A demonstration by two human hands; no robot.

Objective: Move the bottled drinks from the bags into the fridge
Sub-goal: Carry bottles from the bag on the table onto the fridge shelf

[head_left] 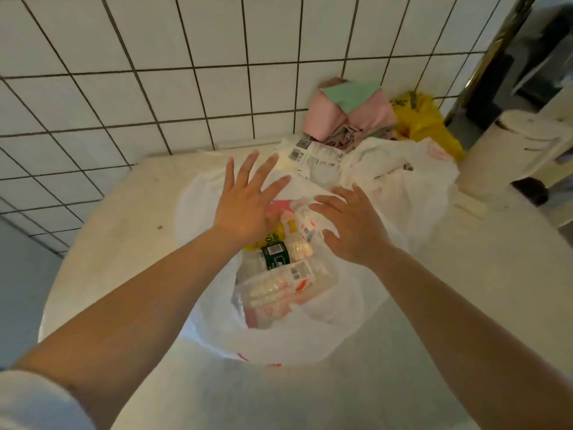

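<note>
Two bare forearms reach forward from the bottom edge, a white sleeve (34, 401) at the left elbow. Both end above a white plastic bag (279, 339) that sits on the pale table (124, 231) with its mouth wide open.

The left hand (248, 203) is spread flat, fingers splayed and palm down, over the far left rim of the bag; it grips nothing. The right hand (353, 225) is likewise open, fingers loosely fanned toward the left, over the bag's right side, holding nothing. Whether either palm touches the plastic cannot be told.

The bottles (285, 268) lie inside the bag, between and just below the hands, tumbled on their sides. They are clear plastic; one carries a dark green label (276, 256) with a barcode, another shows yellow (276, 232), and others have white and pink labels.

Behind stands a second white bag (403, 181), rumpled, with pink and green cloths (347, 110) and a yellow bag (424, 119) against the tiled wall (124, 72). A paper roll (508, 150) stands to the right.
</note>
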